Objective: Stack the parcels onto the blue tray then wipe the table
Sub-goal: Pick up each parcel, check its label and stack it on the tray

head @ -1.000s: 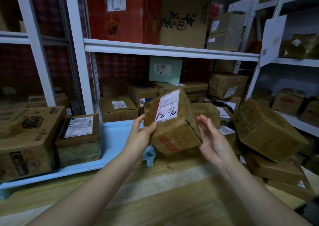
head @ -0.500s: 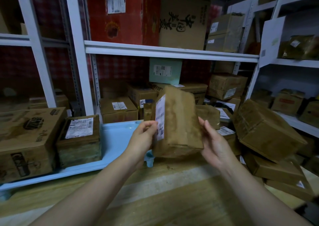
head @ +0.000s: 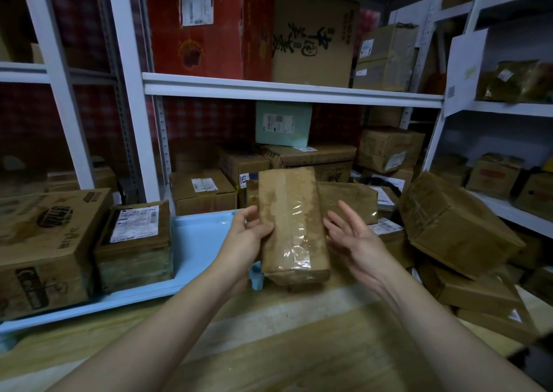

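Observation:
A taped brown parcel (head: pixel 291 227) stands on end in front of me, its plain taped face toward the camera. My left hand (head: pixel 244 242) grips its left edge, thumb on the front. My right hand (head: pixel 356 242) hovers just right of it, fingers spread, not touching. The blue tray (head: pixel 197 239) lies on the wooden table (head: pixel 299 346) at left. On the tray sit a large printed carton (head: pixel 45 248) and a smaller labelled parcel (head: pixel 136 242).
More brown parcels (head: pixel 454 224) lie piled at the table's right end. White metal shelving (head: pixel 284 89) behind holds many cartons, including a red box (head: pixel 206 23) above. A bare stretch of tray lies between the labelled parcel and my left hand.
The parcel has been turned in my hands: its white label, facing me a second ago, has swung away, and the taped face now shows. My right hand has come off it.

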### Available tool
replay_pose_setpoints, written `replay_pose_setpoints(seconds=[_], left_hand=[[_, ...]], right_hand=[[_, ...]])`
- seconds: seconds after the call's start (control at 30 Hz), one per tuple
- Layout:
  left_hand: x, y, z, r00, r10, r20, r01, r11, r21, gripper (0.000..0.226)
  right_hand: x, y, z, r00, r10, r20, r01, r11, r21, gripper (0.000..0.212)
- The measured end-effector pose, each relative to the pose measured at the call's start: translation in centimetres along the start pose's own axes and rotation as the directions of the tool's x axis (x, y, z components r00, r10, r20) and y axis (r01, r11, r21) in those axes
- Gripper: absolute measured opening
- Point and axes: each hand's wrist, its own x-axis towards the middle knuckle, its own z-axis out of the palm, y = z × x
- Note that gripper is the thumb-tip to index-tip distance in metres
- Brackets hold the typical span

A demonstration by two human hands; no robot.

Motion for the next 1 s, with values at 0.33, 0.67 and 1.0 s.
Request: replay_pose_setpoints(seconds=[0.33,0.67,1.0], left_hand=[[1.6,-1.2,-1.6,0.99,-0.113,-0.089,0.093,0.975,-0.204,0.039],[1.9,-0.8,-3.7,0.994,-0.04,-0.104,0.039,0.999,-0.012,0.038],[1.6,-0.7,-4.2,0.986,0.125,-0.112,-0.132,0.989,-0.059,0.036]], right_hand=[[-0.7,0.2,1.1,0.955,0.292,0.05,-0.281,0.946,-0.164,0.063],[0.3,0.0,1.6,0.977,0.139,0.163,-0.126,0.988,-0.089,0.049],[-0.4,-0.6,3.3,0.985,0.106,0.133,-0.103,0.994,-0.028,0.055]])
